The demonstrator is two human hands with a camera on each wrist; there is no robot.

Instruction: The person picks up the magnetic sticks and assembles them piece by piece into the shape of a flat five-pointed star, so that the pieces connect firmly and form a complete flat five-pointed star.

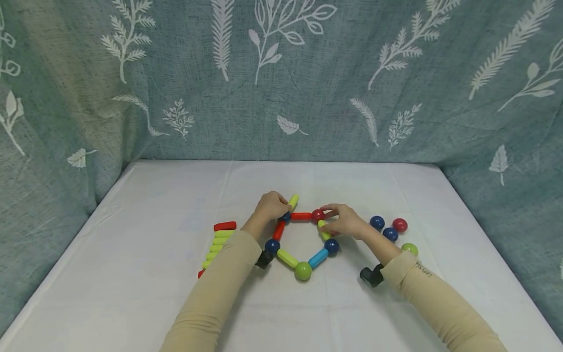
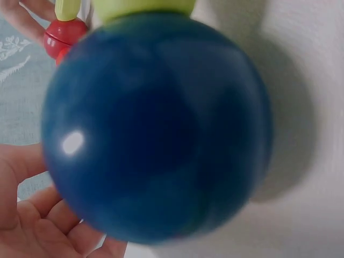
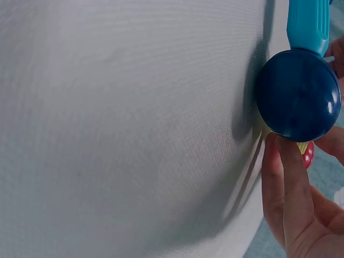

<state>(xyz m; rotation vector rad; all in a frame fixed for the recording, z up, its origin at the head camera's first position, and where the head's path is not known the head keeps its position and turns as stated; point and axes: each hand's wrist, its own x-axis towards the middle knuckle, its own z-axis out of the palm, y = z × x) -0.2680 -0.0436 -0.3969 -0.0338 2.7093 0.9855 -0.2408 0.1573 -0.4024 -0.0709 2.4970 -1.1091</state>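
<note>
Sitting on the white table (image 1: 281,313), the ball-and-rod ring (image 1: 287,258) is gripped at two joints: by the left hand (image 1: 270,206) at the far-left blue ball (image 1: 287,218) (exact piece hidden), by the right hand (image 1: 347,221) at the red ball (image 1: 316,215) and its lime rod (image 1: 325,235). Joints could be popped by uneven pull. Lime spur rod (image 1: 293,200) is pointed away, long axis angled slightly right. Spare rods (image 1: 224,234) are lined up left, spare balls (image 1: 390,234) grouped right.

Navy, red, green balls (image 1: 332,246); lime, red, blue rods (image 1: 287,258); white-leafed teal curtain (image 1: 325,112)
</note>
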